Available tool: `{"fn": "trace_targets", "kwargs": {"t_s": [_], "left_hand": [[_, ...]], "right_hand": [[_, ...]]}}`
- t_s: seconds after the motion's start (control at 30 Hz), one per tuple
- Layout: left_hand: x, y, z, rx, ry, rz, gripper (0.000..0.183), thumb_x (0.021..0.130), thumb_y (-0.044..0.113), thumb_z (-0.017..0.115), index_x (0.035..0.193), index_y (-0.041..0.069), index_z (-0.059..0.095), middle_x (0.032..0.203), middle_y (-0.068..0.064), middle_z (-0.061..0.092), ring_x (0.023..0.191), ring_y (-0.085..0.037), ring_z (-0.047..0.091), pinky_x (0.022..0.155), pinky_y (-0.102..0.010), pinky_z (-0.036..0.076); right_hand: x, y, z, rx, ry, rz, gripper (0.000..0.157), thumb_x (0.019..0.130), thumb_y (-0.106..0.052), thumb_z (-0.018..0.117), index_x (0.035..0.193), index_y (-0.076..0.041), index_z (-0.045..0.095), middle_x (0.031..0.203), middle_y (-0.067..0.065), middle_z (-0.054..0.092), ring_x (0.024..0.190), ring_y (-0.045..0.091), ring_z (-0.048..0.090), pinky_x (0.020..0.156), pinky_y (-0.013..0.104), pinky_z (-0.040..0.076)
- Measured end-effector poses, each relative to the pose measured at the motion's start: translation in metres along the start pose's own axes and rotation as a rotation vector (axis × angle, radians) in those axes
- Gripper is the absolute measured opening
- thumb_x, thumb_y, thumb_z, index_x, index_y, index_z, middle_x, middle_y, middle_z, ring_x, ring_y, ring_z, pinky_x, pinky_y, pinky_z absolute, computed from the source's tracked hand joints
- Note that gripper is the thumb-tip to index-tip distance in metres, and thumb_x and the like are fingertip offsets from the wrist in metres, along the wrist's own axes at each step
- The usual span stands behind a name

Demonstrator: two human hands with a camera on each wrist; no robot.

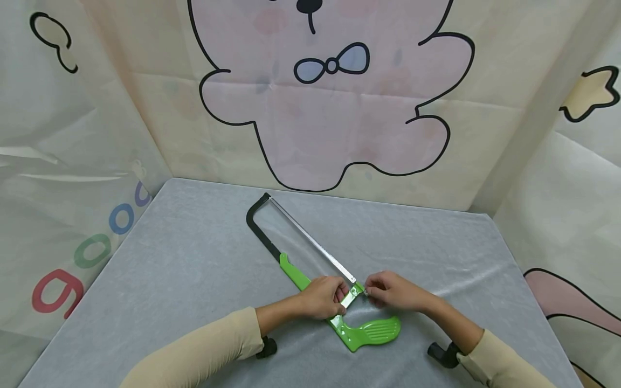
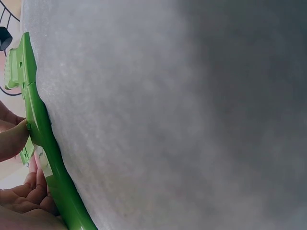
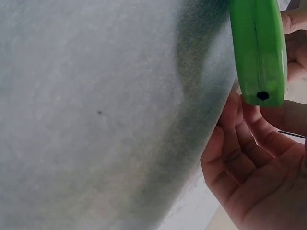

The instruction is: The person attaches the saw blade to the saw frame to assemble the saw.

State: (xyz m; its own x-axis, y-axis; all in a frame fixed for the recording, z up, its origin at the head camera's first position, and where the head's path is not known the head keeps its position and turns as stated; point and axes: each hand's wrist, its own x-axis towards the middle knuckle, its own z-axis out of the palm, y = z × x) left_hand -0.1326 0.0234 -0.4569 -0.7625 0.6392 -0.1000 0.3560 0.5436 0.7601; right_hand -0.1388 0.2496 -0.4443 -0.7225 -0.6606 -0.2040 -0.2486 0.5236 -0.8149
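Observation:
A hacksaw (image 1: 297,274) with a bright green handle (image 1: 378,331) and a black front bow lies slantwise on the grey cloth. Its silvery blade (image 1: 310,236) runs from the far tip to a green fitting (image 1: 357,289). My left hand (image 1: 321,297) grips the saw's frame between handle and blade end; the left wrist view has its thumb (image 2: 12,141) against the green frame. Fingertips of my right hand (image 1: 395,291) pinch the small silvery tension nut (image 1: 366,292) beside that fitting, largely covered by them. In the right wrist view the handle's butt (image 3: 261,52) hides part of this hand.
Grey cloth (image 1: 194,258) covers the table, whose far edge meets a printed curtain (image 1: 310,134). More curtain hangs at the left and right sides. Black straps with small mounts (image 1: 443,355) sit at both wrists.

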Motion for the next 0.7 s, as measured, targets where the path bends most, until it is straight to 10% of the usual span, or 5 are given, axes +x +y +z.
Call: {"fn": "trace_targets", "kwargs": {"t_s": [0.27,0.7], "left_hand": [[-0.0008,0.0008,-0.0003,-0.008,0.002,-0.002,0.027,0.069,0.008,0.077,0.089,0.01,0.059,0.072,0.005,0.057,0.065,-0.002,0.051,0.061,-0.015,0.041],[-0.0001,-0.001,0.0005,-0.021,0.0,-0.006,0.027,0.068,0.008,0.077,0.089,0.01,0.059,0.072,0.006,0.057,0.063,0.001,0.049,0.061,-0.015,0.041]], "right_hand": [[-0.0015,-0.0017,0.0017,-0.107,0.028,-0.025,0.012,0.087,-0.003,0.056,0.078,-0.007,0.061,0.062,-0.007,0.053,0.055,0.0,0.045,0.051,0.02,0.04],[-0.0031,-0.0016,0.0015,0.106,-0.054,0.089,0.027,0.096,-0.018,0.049,0.082,-0.001,0.064,0.069,0.016,0.061,0.057,0.009,0.051,0.051,0.022,0.043]]}}
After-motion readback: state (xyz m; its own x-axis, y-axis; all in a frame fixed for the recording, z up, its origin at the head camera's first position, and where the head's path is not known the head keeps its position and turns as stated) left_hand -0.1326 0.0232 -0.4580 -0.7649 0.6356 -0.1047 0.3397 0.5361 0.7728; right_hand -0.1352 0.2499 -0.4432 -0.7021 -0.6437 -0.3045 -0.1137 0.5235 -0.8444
